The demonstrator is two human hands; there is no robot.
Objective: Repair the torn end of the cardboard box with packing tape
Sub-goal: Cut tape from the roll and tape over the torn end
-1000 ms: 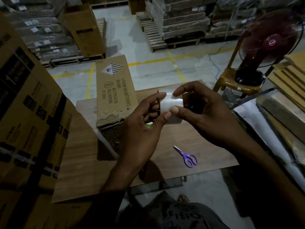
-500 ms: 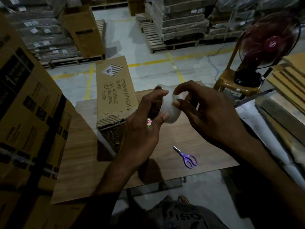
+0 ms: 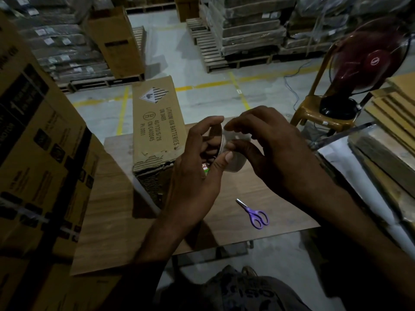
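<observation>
Two hands meet above the table [image 3: 112, 198] in the head view, and both are on the tape roll [image 3: 237, 163]. The left hand [image 3: 193, 169] grips it, with fingers curled into the hole in the middle and the thumb on the outside. The right hand [image 3: 276, 153] bends its fingers over the top of the roll and presses its thumb on the pale side, as if to pick up the loose end. It is too blurry to tell if any tape has come free. The cardboard box [image 3: 157, 122] lies just to the left of the hands, nearer the left hand. It is long and thin, and its long side runs away from the person. Its torn end [image 3: 152, 176] points back at the person — rough, crushed, with the wavy inside showing — and sits low beside the left hand. So the tape will likely have to go left and down. Purple scissors [image 3: 256, 215] lie on the table near the right arm.
</observation>
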